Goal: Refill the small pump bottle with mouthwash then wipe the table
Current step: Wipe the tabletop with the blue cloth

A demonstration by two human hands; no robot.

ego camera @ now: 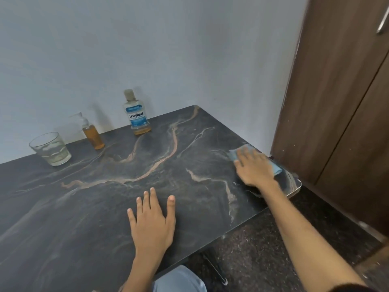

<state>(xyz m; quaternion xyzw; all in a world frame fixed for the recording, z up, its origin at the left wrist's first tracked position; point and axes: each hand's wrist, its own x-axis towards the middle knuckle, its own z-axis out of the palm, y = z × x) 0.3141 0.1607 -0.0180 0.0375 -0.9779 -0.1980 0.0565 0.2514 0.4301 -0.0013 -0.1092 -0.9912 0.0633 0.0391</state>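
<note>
My right hand (253, 168) presses flat on a light blue cloth (276, 168) near the right edge of the dark marbled table (147, 165). Only the cloth's far and right corners show past the fingers. My left hand (152, 220) rests flat on the table near the front, fingers spread, holding nothing. A small pump bottle (92, 134) filled with amber liquid stands at the back left by the wall. The mouthwash bottle (136, 113), capped, with a little amber liquid at its bottom, stands upright at the back middle.
A clear drinking glass (50, 148) stands at the far left of the table. A brown wooden cabinet (336, 102) rises just right of the table's corner. A pale wall runs behind. Dark speckled floor (263, 249) lies below the table's right edge.
</note>
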